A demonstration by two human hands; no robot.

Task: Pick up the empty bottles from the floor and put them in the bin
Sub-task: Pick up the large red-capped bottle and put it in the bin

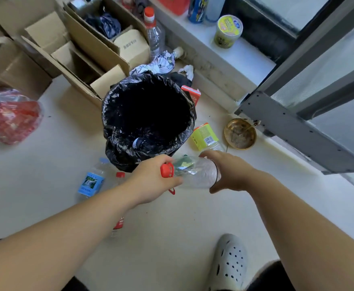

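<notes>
A pale, smooth floor (171, 217) is running up to a white window ledge (224, 49) and a grey metal door frame (297, 131) on the right.

A clear plastic bottle (195, 172) with a red cap (167, 170) is being held sideways in the air just in front of the bin (147, 114), below its rim. The left hand (150, 181) is curling around the neck end, fingers wrapped beside the cap. The right hand (228, 171) is cupping the flat base, fingers bent over it. Both forearms are reaching forward, bare.

The bin is round and lined with a crinkled, glossy black bag (117, 152); its inside is reading dark.

Three more bottles are lying on the floor close by: one clear with a blue label (91, 181) just left of the bin, one with a red cap and red label (119, 206) partly hidden under the left forearm, and one with a yellow label (205, 136) just right of the bin. A further clear bottle with a red cap (154, 32) is standing upright by the cardboard boxes (83, 53).

A shallow brass-coloured dish (240, 133) is sitting near the door frame. A translucent bag with red contents (10, 114) is lying at far left. One perforated white clog (228, 263) is showing at the bottom.
</notes>
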